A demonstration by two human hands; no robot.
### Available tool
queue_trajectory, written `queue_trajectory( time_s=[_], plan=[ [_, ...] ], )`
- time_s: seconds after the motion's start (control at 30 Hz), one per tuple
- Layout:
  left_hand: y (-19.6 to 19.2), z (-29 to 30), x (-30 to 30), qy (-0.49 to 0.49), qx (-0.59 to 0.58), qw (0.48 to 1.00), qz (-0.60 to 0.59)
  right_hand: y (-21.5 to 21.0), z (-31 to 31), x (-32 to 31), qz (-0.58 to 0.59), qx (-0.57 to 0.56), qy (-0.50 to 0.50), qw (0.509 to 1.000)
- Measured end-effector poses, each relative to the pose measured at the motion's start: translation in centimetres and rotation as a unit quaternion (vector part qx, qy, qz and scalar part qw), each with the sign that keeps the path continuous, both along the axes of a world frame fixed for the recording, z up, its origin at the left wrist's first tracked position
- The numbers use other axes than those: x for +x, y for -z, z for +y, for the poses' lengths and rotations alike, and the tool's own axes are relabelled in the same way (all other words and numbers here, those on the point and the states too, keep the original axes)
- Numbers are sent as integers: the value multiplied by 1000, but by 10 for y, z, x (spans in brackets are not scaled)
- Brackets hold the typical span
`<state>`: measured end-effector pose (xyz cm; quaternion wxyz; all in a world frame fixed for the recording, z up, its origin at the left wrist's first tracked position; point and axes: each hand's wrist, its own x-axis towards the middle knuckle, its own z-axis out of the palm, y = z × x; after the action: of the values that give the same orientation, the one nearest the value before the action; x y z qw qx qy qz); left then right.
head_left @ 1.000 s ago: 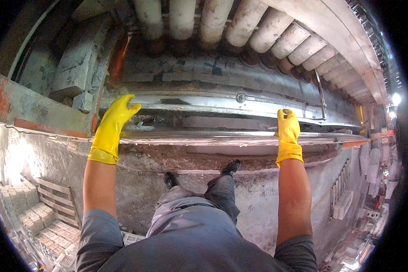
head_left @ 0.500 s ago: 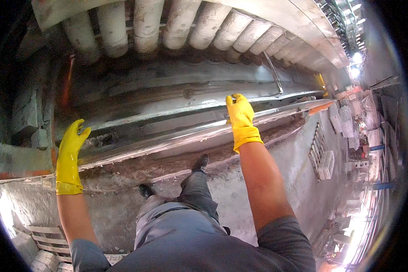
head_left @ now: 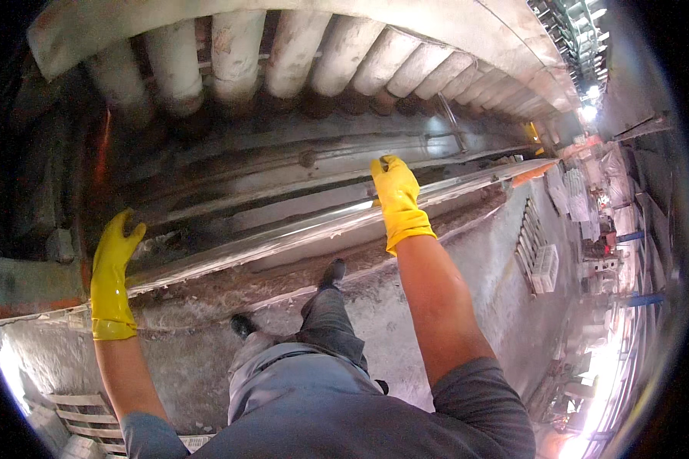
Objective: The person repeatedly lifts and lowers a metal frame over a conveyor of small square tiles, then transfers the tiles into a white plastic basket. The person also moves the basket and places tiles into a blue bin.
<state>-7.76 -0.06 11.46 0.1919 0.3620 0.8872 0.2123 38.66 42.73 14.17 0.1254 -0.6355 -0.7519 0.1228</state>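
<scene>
Both my hands wear long yellow rubber gloves and reach forward over a long dark trough (head_left: 306,208). My left hand (head_left: 116,256) is at the trough's left end, thumb apart from the fingers, with no object visible in it. My right hand (head_left: 396,195) hovers over or touches the long pale rail (head_left: 283,187); its fingers curve, with a small gap beside the thumb. Whether its fingertips rest on the rail is hidden by the glove. A second, nearer ledge (head_left: 283,241) with a whitish, rough edge runs below both hands.
A row of thick pale rollers (head_left: 237,57) lies under a broad beam (head_left: 207,19) ahead. A thin metal rod (head_left: 452,122) slants behind the trough. Pallet slats (head_left: 532,237) and a white block (head_left: 544,269) lie on the floor to the right. Another slatted pallet (head_left: 88,413) is at lower left.
The view has shifted slightly, so the rollers sit lower in the picture. My right hand appears a little to the left; my left hand stays near the trough's end. Both gloves keep similar poses.
</scene>
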Motion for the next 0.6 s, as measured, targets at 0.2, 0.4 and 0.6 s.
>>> queue_trajectory(
  time_s=[0.2,0.4,0.6],
  plan=[
    [-3,4,1,-4,-15,1000,0,-17,-8,-9,20,-26,18,999],
    [-11,8,3,1,-7,1000,-11,-16,-5,-10,-9,-4,10,1000],
    [-10,17,-1,-4,-7,1000,-19,-1,13,-7,-18,11,8,1000]
  ],
)
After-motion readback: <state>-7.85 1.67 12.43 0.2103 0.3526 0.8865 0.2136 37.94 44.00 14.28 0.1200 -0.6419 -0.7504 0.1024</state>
